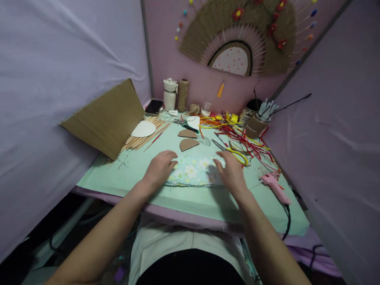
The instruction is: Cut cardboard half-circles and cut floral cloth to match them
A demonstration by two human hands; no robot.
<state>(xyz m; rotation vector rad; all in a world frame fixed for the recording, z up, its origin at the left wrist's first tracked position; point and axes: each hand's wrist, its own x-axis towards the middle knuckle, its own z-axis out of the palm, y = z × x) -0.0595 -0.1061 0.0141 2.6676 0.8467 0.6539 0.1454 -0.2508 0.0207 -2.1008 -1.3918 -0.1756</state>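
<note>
A folded pale blue-green cloth with white flowers (190, 171) lies flat near the front of the table. My left hand (160, 168) is at its left end, fingers curved and the thumb apart from them. At the right end is my right hand (230, 170), also with a gap between thumb and fingers, casting a shadow on the cloth. Both hands look open, though the undersides of the palms are hidden. Just beyond the cloth lie two brown cardboard half-rounds, the nearer piece (189, 145) and the farther piece (187, 133), beside a clear protractor (203, 140).
Yellow-handled scissors (237, 154) and red and yellow pipe cleaners (243, 138) lie right of centre. A pink glue gun (276, 188) with a black cord is at the right. Thin sticks (162, 128) and a cardboard sheet (108, 118) stand left. Pliers (190, 126) lie behind.
</note>
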